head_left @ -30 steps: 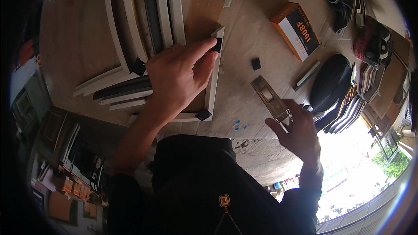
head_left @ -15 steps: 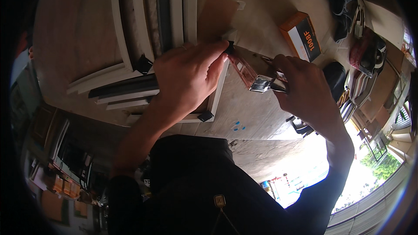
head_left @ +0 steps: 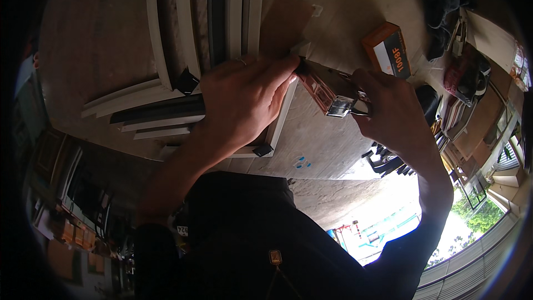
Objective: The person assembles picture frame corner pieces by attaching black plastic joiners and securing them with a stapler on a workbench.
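Observation:
A metal staple gun (head_left: 325,90) with a shiny chromed end lies across my right hand's grip. The fingers of my right hand (head_left: 391,103) wrap round its handle and lever. Its far end meets a small black corner piece (head_left: 301,66) at the upper right corner of a light frame (head_left: 284,114). My left hand (head_left: 241,103) is closed at that corner, thumb and forefinger pinching the black piece. Part of the frame is hidden beneath my left hand. Another black corner piece (head_left: 262,150) sits at the frame's near corner.
Light and dark frame mouldings (head_left: 186,22) with a black corner piece (head_left: 186,82) lie on the wooden table (head_left: 327,139) to the left. An orange and black box (head_left: 388,50) stands beyond my right hand. Dark clamp-like items (head_left: 388,161) lie near the table's right edge.
My hands and the staple gun keep nearly the same pose at the corner. The whole view has shifted slightly, and the table looks darker.

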Action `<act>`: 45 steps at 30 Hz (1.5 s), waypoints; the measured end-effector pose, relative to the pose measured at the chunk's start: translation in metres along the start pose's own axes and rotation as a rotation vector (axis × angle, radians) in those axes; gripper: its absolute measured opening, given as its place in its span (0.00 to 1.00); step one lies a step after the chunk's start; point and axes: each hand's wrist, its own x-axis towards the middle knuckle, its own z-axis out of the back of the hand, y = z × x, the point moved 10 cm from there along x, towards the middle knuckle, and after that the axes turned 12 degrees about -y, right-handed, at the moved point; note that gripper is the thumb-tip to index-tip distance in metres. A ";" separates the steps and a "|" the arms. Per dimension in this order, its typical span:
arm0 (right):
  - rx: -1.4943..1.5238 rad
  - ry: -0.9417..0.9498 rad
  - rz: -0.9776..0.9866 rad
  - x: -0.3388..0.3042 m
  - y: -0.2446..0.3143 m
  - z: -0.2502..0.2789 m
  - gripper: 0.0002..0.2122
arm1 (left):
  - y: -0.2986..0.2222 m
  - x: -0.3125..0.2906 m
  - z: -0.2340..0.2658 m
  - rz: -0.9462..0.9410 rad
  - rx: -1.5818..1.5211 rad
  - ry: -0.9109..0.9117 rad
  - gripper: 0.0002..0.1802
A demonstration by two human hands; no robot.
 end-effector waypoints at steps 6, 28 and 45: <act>0.003 0.010 -0.002 0.002 0.001 0.000 0.15 | -0.002 0.001 0.002 -0.027 -0.024 -0.021 0.12; 0.203 0.008 -0.052 -0.071 0.006 0.016 0.15 | -0.002 0.001 0.004 0.033 -0.027 0.032 0.15; 0.234 -0.009 -0.692 -0.190 -0.045 -0.061 0.13 | -0.021 -0.114 0.034 -0.185 0.101 0.453 0.15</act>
